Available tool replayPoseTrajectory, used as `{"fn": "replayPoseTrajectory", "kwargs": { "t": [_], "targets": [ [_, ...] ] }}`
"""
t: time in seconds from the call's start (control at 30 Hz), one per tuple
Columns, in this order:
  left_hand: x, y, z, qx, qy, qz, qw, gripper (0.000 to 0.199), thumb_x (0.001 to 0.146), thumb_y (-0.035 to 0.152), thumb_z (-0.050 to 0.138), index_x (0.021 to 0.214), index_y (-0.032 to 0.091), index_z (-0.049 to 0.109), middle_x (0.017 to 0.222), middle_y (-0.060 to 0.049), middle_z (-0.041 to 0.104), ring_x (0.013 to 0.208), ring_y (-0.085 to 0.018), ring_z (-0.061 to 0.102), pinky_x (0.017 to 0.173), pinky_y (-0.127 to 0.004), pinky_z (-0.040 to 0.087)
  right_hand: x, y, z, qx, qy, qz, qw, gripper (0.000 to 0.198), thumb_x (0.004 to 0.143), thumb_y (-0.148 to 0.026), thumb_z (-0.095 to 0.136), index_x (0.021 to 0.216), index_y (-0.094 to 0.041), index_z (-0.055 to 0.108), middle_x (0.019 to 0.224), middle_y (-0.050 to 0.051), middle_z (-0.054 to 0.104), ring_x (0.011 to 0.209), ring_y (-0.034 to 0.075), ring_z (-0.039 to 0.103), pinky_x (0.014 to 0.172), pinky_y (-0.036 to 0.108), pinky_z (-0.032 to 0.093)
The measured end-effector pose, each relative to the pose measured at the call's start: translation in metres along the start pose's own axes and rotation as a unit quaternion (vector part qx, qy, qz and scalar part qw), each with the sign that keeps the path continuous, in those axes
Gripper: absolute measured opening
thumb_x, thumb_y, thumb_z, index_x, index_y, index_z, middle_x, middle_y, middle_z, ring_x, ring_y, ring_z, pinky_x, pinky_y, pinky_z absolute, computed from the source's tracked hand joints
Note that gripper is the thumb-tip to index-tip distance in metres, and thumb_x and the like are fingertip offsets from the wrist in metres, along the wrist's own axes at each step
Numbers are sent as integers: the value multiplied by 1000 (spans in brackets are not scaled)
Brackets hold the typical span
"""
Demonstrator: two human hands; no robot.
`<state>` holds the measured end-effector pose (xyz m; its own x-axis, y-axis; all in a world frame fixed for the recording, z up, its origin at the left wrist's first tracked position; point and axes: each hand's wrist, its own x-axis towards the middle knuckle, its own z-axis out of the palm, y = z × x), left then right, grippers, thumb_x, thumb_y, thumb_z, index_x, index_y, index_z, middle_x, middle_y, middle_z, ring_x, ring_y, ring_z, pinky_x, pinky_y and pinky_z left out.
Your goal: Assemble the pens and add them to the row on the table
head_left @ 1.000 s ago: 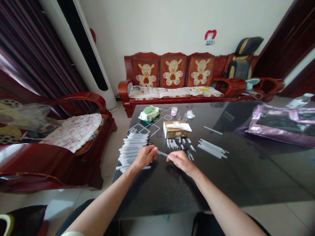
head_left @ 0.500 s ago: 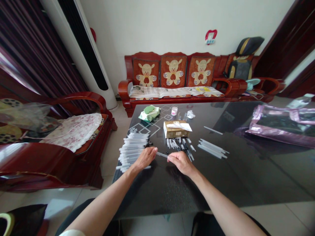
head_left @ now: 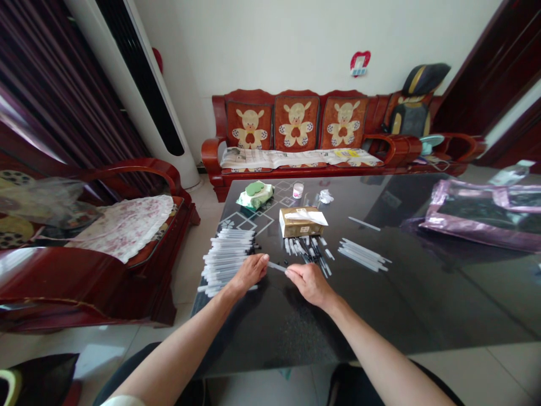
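A translucent white pen barrel (head_left: 276, 267) spans the gap between my hands above the dark table (head_left: 296, 344). My left hand (head_left: 252, 272) is closed on its left end, while the fingertips of my right hand (head_left: 311, 283) pinch its right end. Beside and partly behind my left hand lies a thick heap of similar pens (head_left: 228, 256), some with black ends. Just beyond my right hand are loose pen caps and black pen parts (head_left: 310, 251). Several clear barrels (head_left: 363, 255) lie together to the right, with a single one (head_left: 364, 224) farther back.
A gold tissue box (head_left: 302, 223) stands behind the pen parts. Farther back are a green pack of wipes (head_left: 256, 196), a small cup (head_left: 298, 190) and a crumpled tissue (head_left: 326, 196). A purple-edged clear bag (head_left: 477, 217) lies at the right. Wooden sofas surround the table.
Both hands keep their hold on the pen barrel with almost no movement. The whole view has shifted very slightly.
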<state>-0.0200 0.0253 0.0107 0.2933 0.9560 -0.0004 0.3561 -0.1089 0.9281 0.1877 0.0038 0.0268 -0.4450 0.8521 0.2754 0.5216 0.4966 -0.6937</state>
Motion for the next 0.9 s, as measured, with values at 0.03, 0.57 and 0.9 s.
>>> {"fn": "replayPoseTrajectory", "kwargs": {
  "t": [0.03, 0.57, 0.9],
  "targets": [
    [0, 2, 0, 5, 3, 11, 1000, 46, 89, 51, 32, 56, 20, 42, 45, 2, 41, 42, -10, 34, 45, -24, 25, 1, 1, 0, 39, -4, 10, 999, 39, 90, -38, 42, 63, -17, 60, 52, 0, 49, 52, 11, 44, 54, 24, 27],
    [-5, 11, 0, 38, -2, 53, 998, 49, 88, 52, 35, 57, 17, 49, 49, 1, 47, 44, -8, 40, 46, -20, 29, -3, 23, 8, 486, -116, 257, 827, 34, 78, -46, 58, 71, -12, 59, 37, -12, 27, 28, 2, 16, 28, 17, 12],
    [5, 2, 6, -236, 54, -123, 963, 54, 81, 63, 41, 79, 12, 58, 58, -4, 60, 42, -11, 54, 38, -19, 35, 4, 19, 12, 372, -16, 209, 904, 37, 78, -48, 56, 75, -12, 64, 38, -10, 29, 33, 4, 19, 34, 19, 13]
  ]
}}
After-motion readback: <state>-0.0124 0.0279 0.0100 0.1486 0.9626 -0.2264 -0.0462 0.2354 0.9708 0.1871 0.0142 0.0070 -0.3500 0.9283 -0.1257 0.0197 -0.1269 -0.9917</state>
